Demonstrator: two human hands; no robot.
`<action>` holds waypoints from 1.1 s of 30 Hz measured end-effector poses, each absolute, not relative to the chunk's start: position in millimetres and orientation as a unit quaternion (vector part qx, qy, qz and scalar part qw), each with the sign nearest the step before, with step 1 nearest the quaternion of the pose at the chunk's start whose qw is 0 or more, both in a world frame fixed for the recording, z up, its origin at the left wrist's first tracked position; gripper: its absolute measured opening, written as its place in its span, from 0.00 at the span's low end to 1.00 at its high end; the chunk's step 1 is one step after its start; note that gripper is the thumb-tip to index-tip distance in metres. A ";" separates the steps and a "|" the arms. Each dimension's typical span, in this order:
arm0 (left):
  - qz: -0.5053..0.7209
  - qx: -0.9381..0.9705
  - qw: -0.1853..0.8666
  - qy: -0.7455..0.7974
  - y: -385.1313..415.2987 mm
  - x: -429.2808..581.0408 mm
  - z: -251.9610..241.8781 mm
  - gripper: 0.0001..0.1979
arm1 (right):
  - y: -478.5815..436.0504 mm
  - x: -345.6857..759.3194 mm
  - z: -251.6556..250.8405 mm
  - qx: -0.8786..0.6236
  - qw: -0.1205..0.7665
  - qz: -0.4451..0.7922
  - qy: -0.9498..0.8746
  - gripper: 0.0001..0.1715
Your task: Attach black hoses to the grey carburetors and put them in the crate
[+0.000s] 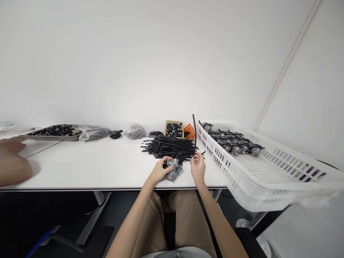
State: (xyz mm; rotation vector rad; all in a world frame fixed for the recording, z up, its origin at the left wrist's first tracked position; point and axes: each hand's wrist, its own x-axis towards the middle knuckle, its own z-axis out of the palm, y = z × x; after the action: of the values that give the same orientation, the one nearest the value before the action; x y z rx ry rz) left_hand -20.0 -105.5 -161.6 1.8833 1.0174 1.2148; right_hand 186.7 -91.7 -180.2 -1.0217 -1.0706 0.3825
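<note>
While a co-worker's hand (13, 145) is far to the left of the person's fingers, a tray (53, 138) of small black bits (57, 130) sits near it. Closer in, a clear bag (134, 130) sits behind and left of the fingers. The left hand (161, 168) grasps a metal part (175, 169), thumb and fingers around it; whether it touches the table (107, 165) is hard to tell. A pile of black tubes (166, 146) lies just behind both hands' fingers. The right hand (198, 165) pinches one black tube (194, 132), which stands up above the fingertips, apart from the metal part. Right of those fingers is a big white crate (258, 195) with other metal parts (233, 141). It looks like a step of holding both pieces ready. The next move seems to call for a steady left grip and a gentle right pinch.
</note>
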 end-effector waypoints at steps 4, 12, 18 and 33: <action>0.469 0.719 0.334 0.389 -103.1 -20.8 -163.6 0.18 | -105.1 177.6 -178.8 -0.397 0.722 0.288 -0.488 0.21; 0.474 0.717 0.332 0.389 -101.1 -21.0 -165.1 0.19 | -144.5 157.4 -203.5 -0.352 0.662 0.348 -0.563 0.10; 0.472 0.715 0.336 0.392 -100.4 -21.3 -165.0 0.18 | -156.5 154.9 -202.5 -0.381 0.572 0.328 -0.648 0.05; 0.473 0.721 0.325 0.387 -98.5 -21.7 -166.7 0.18 | -162.9 159.2 -203.7 -0.390 0.548 0.311 -0.671 0.08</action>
State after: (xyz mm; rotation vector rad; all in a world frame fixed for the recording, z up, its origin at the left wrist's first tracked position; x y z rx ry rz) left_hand -21.7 -98.5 -166.7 1.8919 1.0151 1.2416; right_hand 159.2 -162.9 -203.7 -0.9249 -1.5905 0.7356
